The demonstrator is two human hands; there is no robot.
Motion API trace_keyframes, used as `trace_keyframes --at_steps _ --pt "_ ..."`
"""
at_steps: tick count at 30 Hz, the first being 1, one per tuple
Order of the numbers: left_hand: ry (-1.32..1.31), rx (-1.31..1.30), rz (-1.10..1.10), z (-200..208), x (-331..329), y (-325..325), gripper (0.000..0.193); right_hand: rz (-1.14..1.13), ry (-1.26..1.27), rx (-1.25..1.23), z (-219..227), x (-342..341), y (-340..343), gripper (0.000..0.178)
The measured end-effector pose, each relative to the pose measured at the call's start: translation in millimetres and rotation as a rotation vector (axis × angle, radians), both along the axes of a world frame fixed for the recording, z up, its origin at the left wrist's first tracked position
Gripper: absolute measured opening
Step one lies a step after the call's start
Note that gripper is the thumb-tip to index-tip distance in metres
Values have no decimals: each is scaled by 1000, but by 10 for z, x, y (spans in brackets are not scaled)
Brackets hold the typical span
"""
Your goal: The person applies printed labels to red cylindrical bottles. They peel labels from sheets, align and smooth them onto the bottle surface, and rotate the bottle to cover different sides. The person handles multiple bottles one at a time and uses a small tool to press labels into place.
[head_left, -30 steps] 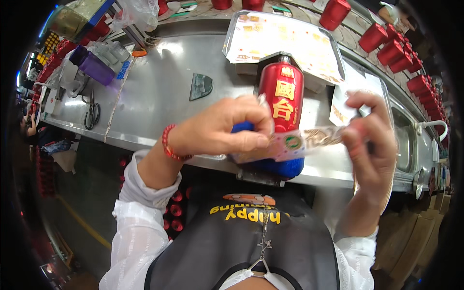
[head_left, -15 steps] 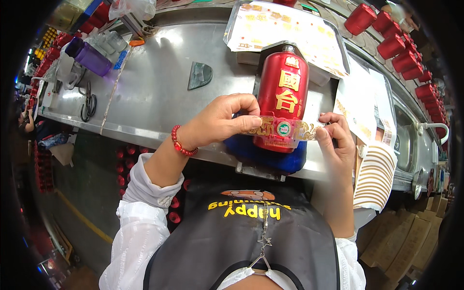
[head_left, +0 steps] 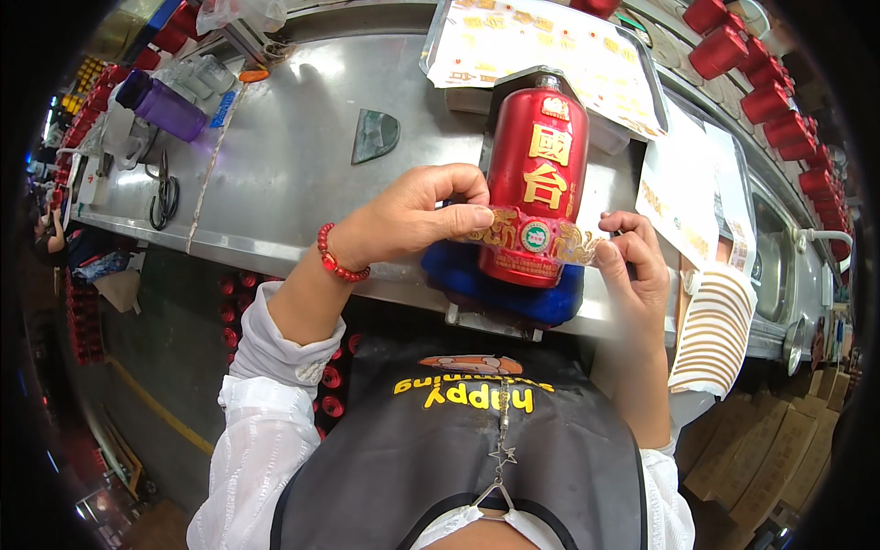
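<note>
Drawn closer together since a second ago, the left hand (head_left: pixel 414 209) and right hand (head_left: pixel 639 263) are now seen with the clear, gold-patterned label strip (head_left: pixel 534 236) spread flatter across the lower front of the red bottle (head_left: pixel 538 156), at one o'clock in the view. Its nine-o'clock end is pinched by the left thumb and forefinger, its three-o'clock end by the right thumb and fingers. Gold characters are borne by the bottle, a round green emblem by the strip.

Downward head view, rim somewhat unclear
</note>
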State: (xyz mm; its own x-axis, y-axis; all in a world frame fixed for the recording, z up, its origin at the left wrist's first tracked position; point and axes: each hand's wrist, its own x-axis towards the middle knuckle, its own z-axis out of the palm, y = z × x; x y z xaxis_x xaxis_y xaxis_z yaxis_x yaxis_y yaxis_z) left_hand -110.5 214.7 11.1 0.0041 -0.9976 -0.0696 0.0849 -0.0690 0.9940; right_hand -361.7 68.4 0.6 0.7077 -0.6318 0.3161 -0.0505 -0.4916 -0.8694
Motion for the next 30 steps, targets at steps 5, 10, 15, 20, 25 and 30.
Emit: trace_keyframes --at_steps 5,10,15,20,25,30 --pt "32 15 -13 11 12 -9 20 0 21 4 -12 -5 -2 24" --pt "16 12 -15 15 18 -18 21 0 25 -19 -21 2 -9 24" --pt "2 0 -5 5 18 -11 21 4 21 21 -16 11 -1 23" --pt "11 -1 -13 3 21 -13 21 16 14 38 -22 16 -13 23" --pt "4 -7 -8 -14 26 -12 20 18 33 34 -43 19 -18 23" --pt "-115 -31 -10 -25 52 3 20 -8 114 74 -83 -3 -58 14"
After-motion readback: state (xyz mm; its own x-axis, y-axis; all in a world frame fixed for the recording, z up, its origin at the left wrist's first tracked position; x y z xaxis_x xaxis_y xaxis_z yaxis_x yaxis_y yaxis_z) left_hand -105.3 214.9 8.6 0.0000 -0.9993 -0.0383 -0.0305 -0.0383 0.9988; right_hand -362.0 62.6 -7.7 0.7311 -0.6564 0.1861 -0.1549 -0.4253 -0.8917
